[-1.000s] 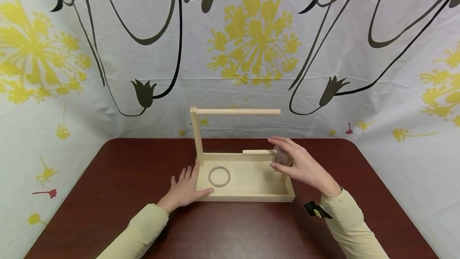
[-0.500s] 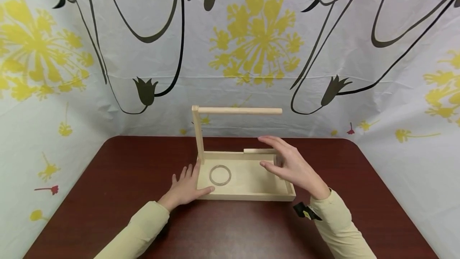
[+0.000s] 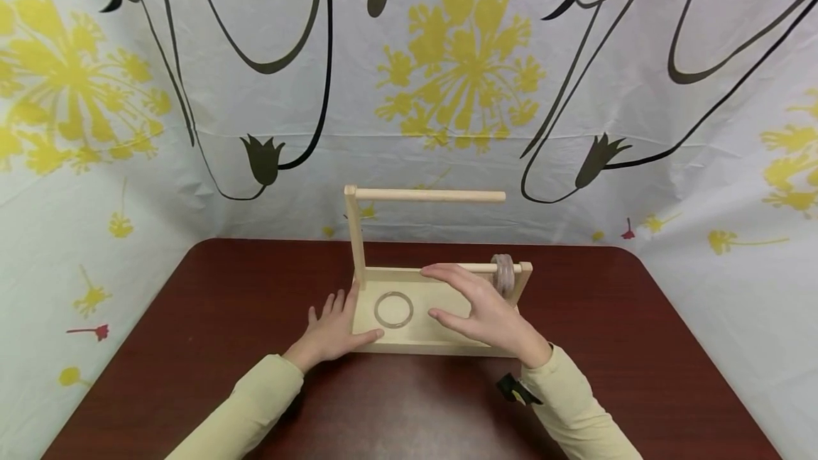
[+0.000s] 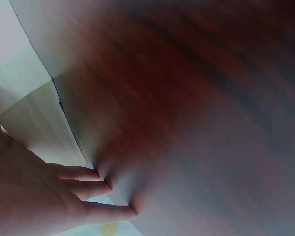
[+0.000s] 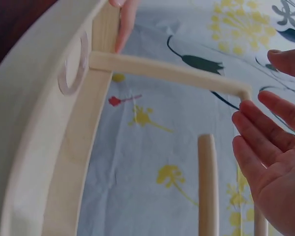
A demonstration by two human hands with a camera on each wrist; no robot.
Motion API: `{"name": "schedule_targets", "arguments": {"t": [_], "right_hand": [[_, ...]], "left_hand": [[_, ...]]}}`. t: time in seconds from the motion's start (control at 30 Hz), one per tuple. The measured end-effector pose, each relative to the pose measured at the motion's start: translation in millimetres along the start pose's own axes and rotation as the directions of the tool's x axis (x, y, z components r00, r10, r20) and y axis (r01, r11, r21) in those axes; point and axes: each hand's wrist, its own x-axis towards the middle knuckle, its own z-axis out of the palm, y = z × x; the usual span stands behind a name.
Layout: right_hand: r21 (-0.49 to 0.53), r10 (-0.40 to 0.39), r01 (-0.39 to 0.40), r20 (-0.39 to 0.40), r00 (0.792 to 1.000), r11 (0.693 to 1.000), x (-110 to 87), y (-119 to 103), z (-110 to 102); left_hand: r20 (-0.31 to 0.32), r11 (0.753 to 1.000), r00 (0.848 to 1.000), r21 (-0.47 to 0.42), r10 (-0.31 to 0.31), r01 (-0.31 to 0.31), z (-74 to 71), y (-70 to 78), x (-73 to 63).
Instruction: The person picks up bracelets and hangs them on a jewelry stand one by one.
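Note:
A shallow wooden tray [image 3: 434, 349] carries a tall post [image 3: 356, 240] with a long upper rod [image 3: 429, 195], and a low rod [image 3: 476, 268] at its right end. Several clear rings [image 3: 504, 275] hang together on the low rod near its right post. One more clear ring [image 3: 376, 311] lies flat on the tray's left part. My left hand [image 3: 331, 331] rests against the tray's left end, fingers spread, thumb over the front edge. Above the tray's middle, my right hand [image 3: 488, 314] holds nothing, thumb and fingers apart; the right wrist view shows its bare palm [image 5: 285, 172].
The tray stands on a dark red-brown table [image 3: 409, 403]. A white curtain [image 3: 409, 91] printed with yellow flowers and dark stems hangs behind the table and at both sides. The upper rod's right end is free.
My right hand has moved left, away from the rings on the low rod, which now show uncovered. My left hand keeps its place on the tray's end.

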Motion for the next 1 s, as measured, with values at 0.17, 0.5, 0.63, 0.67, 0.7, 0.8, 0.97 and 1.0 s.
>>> {"name": "schedule_targets", "arguments": {"t": [0.17,0.5,0.63,0.67,0.7,0.8,0.97,1.0], "right_hand": [[-0.014,0.004,-0.003,0.025,1.000,1.000,0.2,-2.3,11.4],[0.034,0.023,-0.025,0.081,0.996,0.999,-4.8,2.7,31.6],[0.057,0.014,-0.021,0.112,0.994,0.998,-6.9,7.4,41.1],[0.051,0.017,-0.024,0.122,0.992,0.998,-7.4,8.4,43.1],[0.046,0.022,-0.028,0.132,0.991,0.999,-7.9,9.3,45.0],[0.033,0.048,-0.054,0.161,0.986,0.998,-8.5,11.5,49.7],[0.013,0.099,-0.103,0.180,0.979,0.995,-8.0,17.2,56.8],[0.008,0.109,-0.113,0.182,0.977,0.994,-7.7,18.6,58.2]], "left_hand": [[-0.001,1.000,1.000,-0.002,0.001,-0.001,0.2,0.5,0.2],[0.003,1.000,1.000,0.000,-0.009,0.009,-0.4,2.9,-0.8],[-0.002,1.000,1.000,0.005,-0.010,0.010,-0.6,3.2,-1.3],[-0.001,1.000,1.000,0.007,-0.010,0.011,-0.6,3.1,-1.2],[0.001,1.000,1.000,0.010,-0.012,0.012,-0.7,3.1,-1.2],[-0.001,1.000,1.000,0.013,-0.009,0.009,-1.0,2.9,-1.8],[-0.002,1.000,1.000,0.014,-0.008,0.008,-1.1,2.8,-1.2],[0.000,1.000,1.000,0.016,-0.010,0.010,-1.0,2.8,-0.7]]}}
